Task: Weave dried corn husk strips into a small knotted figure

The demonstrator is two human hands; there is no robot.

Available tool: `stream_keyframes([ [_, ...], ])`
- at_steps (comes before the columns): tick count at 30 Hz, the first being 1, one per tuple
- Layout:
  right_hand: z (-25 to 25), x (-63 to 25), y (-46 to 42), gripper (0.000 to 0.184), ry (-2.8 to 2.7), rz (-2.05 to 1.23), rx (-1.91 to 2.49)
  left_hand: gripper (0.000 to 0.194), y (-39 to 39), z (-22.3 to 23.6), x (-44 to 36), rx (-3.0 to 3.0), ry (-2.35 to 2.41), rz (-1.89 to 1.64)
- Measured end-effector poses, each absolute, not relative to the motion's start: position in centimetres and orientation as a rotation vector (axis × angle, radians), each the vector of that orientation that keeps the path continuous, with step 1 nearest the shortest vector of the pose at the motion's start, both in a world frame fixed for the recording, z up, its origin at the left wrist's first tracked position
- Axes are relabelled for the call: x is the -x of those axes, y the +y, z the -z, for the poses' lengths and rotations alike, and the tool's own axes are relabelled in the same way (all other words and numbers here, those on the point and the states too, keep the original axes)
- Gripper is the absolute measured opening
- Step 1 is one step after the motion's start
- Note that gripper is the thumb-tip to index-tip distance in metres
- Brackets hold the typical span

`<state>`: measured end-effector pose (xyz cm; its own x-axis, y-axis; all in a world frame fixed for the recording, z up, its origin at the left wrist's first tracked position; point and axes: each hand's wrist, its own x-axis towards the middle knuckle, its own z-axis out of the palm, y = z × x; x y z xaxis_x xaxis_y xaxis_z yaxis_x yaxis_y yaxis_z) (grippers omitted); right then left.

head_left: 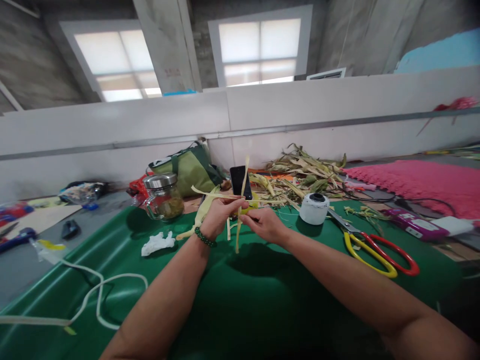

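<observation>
Pale yellow corn husk strips (245,180) cross each other between my two hands, above the green mat (232,310). My left hand (222,214), with a green bead bracelet (204,237) at the wrist, is closed on the strips where they cross. Just to its right, my right hand (265,223) pinches the lower part of the same strips. One strip points up, one reaches out to the left, and one hangs below the fingers. Behind the hands a dark phone (240,181) stands propped up. A wider piece of husk (202,212) lies beside my left hand.
Scissors (367,250) with red and yellow handles and a white thread spool (314,208) lie right. Dry husks (307,167) are heaped behind. Left are a glass jar (164,197), a green bag (191,170), crumpled tissue (158,244) and a white cord (99,285). Pink fabric (423,187) is far right.
</observation>
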<state>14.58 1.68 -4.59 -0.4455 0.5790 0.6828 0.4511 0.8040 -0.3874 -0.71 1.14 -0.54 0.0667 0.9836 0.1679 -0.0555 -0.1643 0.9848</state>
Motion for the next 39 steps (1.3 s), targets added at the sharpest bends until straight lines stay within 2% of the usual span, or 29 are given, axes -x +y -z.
stream_keyframes([
  [3,3.6,-15.6,1.7,0.035,-1.935,0.18,0.77,0.026,1.2,0.7,0.8,-1.413,1.039,-1.311],
  [6,2.9,-16.3,2.3,0.029,-1.934,0.412,0.877,0.021,1.1,0.6,0.6,-1.497,1.067,-1.293],
  [14,3.4,-16.4,2.1,0.038,-2.349,0.392,0.995,0.015,1.3,0.4,1.4,-1.538,1.105,-1.232],
  [24,2.6,-17.8,4.0,0.035,-2.134,-0.296,1.003,0.034,1.3,-0.1,2.0,-1.371,1.026,-1.053],
  [26,2.6,-17.4,3.9,0.032,-2.023,-0.473,0.873,0.032,0.9,-0.2,1.6,-1.45,1.053,-1.025],
  [29,2.8,-16.4,3.5,0.037,-1.849,-0.705,0.745,0.023,0.3,-0.1,0.8,-1.634,1.1,-0.971],
  [34,3.0,-15.5,3.1,0.046,-1.575,-0.951,0.752,0.012,-0.1,0.0,0.1,-1.744,1.071,-0.928],
  [39,2.7,-15.9,3.6,0.043,-1.397,-1.178,0.747,0.015,0.2,0.3,0.5,-1.754,1.052,-0.924],
])
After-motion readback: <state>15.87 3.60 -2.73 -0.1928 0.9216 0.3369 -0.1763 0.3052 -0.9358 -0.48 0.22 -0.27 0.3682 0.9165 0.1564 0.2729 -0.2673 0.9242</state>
